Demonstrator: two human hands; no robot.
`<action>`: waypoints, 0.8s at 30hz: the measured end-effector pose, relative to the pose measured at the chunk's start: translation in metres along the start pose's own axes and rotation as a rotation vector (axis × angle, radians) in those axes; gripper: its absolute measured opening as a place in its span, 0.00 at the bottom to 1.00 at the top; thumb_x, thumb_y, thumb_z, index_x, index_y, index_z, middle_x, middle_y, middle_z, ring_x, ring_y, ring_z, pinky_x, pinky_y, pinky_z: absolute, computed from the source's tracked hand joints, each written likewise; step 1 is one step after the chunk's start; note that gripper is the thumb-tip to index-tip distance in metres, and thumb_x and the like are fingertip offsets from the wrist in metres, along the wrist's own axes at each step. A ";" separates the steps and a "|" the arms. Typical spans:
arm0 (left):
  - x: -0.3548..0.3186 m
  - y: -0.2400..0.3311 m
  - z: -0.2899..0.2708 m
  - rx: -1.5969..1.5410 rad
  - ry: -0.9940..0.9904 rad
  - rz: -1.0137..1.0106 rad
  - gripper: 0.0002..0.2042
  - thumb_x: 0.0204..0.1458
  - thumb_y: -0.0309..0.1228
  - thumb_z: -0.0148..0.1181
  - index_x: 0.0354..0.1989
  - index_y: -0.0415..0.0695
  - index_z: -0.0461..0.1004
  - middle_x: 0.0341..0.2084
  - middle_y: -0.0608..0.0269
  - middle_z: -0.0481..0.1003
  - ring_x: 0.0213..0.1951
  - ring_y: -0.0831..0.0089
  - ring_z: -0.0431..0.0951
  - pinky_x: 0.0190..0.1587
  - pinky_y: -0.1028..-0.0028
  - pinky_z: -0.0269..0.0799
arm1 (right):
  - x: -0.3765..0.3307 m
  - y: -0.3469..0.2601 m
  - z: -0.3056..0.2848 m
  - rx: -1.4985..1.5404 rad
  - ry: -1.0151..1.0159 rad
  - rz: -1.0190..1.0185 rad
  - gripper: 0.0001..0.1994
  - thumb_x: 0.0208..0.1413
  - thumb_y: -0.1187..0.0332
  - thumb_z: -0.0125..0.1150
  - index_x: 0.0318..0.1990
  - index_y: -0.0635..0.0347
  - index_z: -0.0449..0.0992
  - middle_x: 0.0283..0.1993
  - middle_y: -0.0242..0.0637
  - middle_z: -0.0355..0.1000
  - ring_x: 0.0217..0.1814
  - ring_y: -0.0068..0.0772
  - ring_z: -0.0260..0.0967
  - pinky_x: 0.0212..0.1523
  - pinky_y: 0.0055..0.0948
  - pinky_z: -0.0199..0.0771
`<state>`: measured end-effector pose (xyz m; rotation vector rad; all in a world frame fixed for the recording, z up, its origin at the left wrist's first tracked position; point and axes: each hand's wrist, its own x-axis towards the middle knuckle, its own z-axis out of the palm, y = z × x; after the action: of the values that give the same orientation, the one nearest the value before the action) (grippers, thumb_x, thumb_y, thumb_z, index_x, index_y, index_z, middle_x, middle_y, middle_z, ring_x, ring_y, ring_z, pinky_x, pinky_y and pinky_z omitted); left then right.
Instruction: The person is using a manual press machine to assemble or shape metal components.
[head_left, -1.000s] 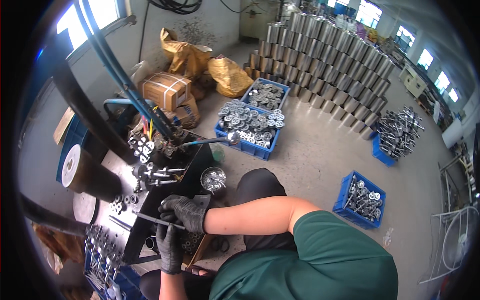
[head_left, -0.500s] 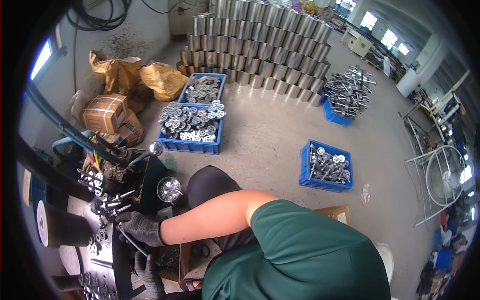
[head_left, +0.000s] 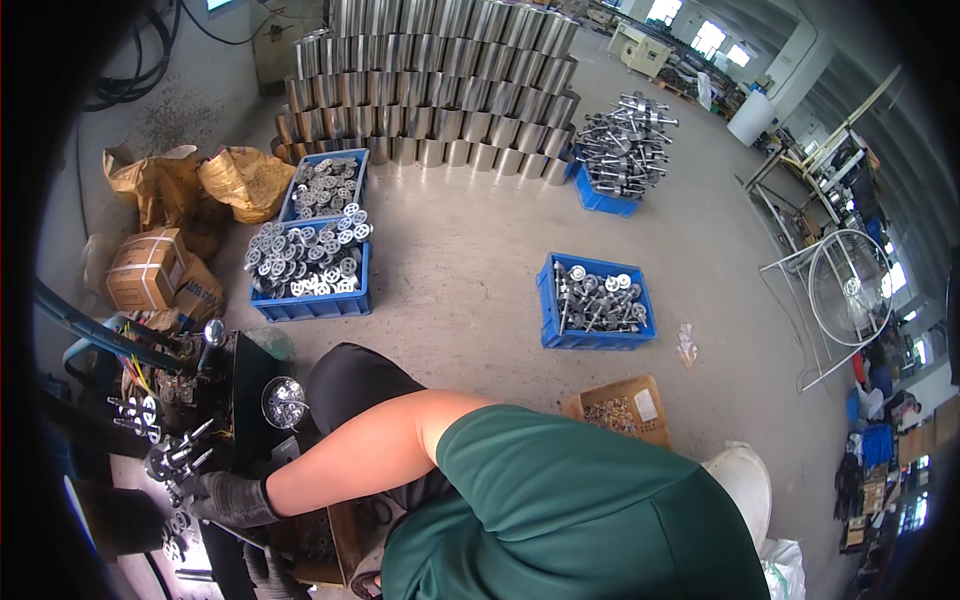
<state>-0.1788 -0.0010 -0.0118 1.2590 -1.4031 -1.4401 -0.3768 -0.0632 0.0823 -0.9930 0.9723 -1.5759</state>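
My right hand (head_left: 232,500), in a dark grey glove, reaches onto the workbench at the left with its fingers curled in. Its fingertips are against a cluster of metal shafts with round wheels (head_left: 172,462); what they grip is hidden. Below it, my gloved left hand (head_left: 268,574) is closed round the lower end of a slim metal rod (head_left: 236,535). The rod slants up toward the underside of my right hand. Small metal rings (head_left: 174,548) lie on the bench beside the fingers.
A bowl of small metal parts (head_left: 285,402) stands by my knee. Blue crates of wheels (head_left: 310,306) and of wheeled shafts (head_left: 600,338) sit on the floor. Steel cylinders (head_left: 430,90) are stacked behind. A cardboard box (head_left: 655,428) and white stool (head_left: 742,482) are at my side.
The view has shifted, so the scene lies further left and a cardboard box shows. The rod lies flatter than before. My right hand stays at the shafts.
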 end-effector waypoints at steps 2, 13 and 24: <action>-0.002 0.007 0.001 0.094 0.019 0.053 0.27 0.61 0.38 0.65 0.65 0.40 0.66 0.48 0.63 0.76 0.45 0.75 0.74 0.43 0.75 0.71 | -0.002 -0.015 -0.011 0.010 -0.340 0.298 0.07 0.56 0.73 0.55 0.32 0.62 0.80 0.26 0.33 0.76 0.31 0.27 0.74 0.33 0.28 0.72; -0.006 0.010 0.023 0.182 -0.028 0.179 0.21 0.63 0.29 0.59 0.62 0.34 0.67 0.56 0.57 0.74 0.56 0.68 0.72 0.61 0.69 0.65 | -0.018 -0.031 -0.025 -0.054 -0.414 0.095 0.11 0.60 0.66 0.59 0.40 0.66 0.79 0.30 0.37 0.76 0.33 0.25 0.73 0.36 0.31 0.75; -0.022 0.015 0.046 -0.051 0.040 0.345 0.25 0.58 0.27 0.66 0.63 0.35 0.68 0.54 0.56 0.75 0.57 0.66 0.75 0.61 0.67 0.69 | -0.053 0.000 -0.025 -0.150 -0.537 0.163 0.13 0.66 0.65 0.57 0.51 0.63 0.75 0.37 0.36 0.77 0.42 0.26 0.72 0.48 0.31 0.75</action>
<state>-0.2194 0.0298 0.0024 0.9529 -1.4636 -1.1995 -0.3914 -0.0088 0.0671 -1.3185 0.7733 -1.0308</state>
